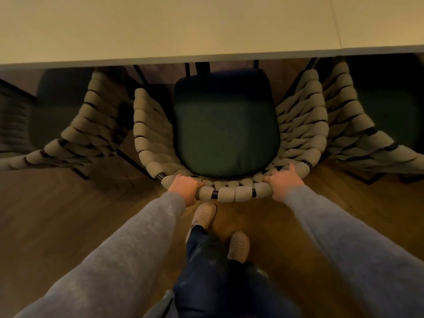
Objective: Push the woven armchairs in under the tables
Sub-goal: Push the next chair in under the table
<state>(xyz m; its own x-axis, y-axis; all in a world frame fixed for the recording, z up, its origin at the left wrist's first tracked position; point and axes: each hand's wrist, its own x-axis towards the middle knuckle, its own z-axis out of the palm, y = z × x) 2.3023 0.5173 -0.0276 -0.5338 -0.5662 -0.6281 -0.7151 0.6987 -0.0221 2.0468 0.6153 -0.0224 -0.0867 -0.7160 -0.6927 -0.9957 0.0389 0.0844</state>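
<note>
A woven armchair [231, 192] with thick beige rope weave and a dark green seat cushion [226, 134] stands straight ahead, its front part under the pale table [174, 31]. My left hand [184, 188] grips the top of the backrest rim on the left. My right hand [284, 182] grips the same rim on the right. Both arms are stretched forward in grey sleeves.
Two more woven armchairs flank it: one at the left [87, 134], one at the right [358, 125], both partly under the table. Dark table legs [197, 68] show behind the cushion. My feet in pale clogs [204, 214] stand on the wooden floor [68, 214].
</note>
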